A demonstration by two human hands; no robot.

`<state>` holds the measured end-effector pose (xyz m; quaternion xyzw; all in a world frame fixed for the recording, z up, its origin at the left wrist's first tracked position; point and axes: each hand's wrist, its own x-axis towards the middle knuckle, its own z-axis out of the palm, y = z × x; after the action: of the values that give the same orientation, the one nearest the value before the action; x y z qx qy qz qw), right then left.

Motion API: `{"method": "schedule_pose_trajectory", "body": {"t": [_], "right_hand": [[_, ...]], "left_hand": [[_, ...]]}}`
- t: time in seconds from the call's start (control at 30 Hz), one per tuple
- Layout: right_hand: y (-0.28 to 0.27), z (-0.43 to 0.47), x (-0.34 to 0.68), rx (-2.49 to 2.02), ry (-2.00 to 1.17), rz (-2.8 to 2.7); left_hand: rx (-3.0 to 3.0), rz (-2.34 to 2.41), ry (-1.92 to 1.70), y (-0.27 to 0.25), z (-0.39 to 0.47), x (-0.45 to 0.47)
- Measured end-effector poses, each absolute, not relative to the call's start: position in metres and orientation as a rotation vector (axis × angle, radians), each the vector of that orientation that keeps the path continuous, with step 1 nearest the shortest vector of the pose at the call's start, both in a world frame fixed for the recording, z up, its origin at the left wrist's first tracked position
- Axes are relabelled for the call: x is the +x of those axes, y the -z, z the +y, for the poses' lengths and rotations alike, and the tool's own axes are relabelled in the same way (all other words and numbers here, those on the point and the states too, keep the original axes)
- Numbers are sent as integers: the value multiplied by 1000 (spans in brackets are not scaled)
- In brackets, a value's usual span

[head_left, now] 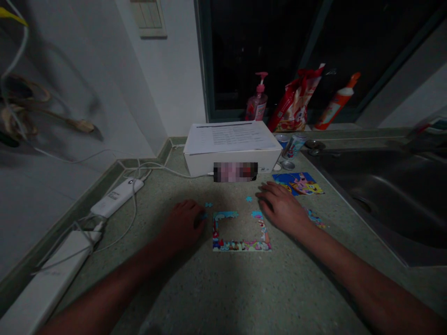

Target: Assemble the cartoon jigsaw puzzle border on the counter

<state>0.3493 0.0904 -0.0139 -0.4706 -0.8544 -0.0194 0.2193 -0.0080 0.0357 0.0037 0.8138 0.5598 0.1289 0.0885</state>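
A jigsaw puzzle border (241,245) lies on the counter between my hands. Its bottom and sides are joined, and its top edge has a gap. To its left, my left hand (184,224) rests with curled fingers, a small dark-blue puzzle piece (204,216) between thumb and fingertips. My right hand (282,207) lies at the upper right corner, fingers stretched and slightly apart, seemingly holding nothing. Two loose light-blue pieces, a left one (208,204) and a right one (249,198), sit above the border. More puzzle pieces (316,218) are partly hidden behind my right forearm.
A white box (232,151) with printed paper on top stands behind, a blurred-out phone (234,172) against it. Beyond my right hand is a colourful picture card (303,184), near a can (294,146). A sink (387,186) borders the right; power strips (117,197) and cables line the left.
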Motion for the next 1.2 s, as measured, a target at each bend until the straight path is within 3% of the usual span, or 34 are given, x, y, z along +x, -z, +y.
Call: {"method": "schedule_pose_trajectory", "body": {"t": [0.27, 0.7, 1.2], "right_hand": [[15, 88, 348, -1298, 35, -2346], [11, 84, 346, -1283, 78, -2345], [8, 79, 340, -1253, 54, -2338]], "left_hand": [[2428, 1571, -387, -5, 39, -10], [2273, 1807, -308, -14, 31, 0], [2196, 1722, -521, -2, 39, -7]]}}
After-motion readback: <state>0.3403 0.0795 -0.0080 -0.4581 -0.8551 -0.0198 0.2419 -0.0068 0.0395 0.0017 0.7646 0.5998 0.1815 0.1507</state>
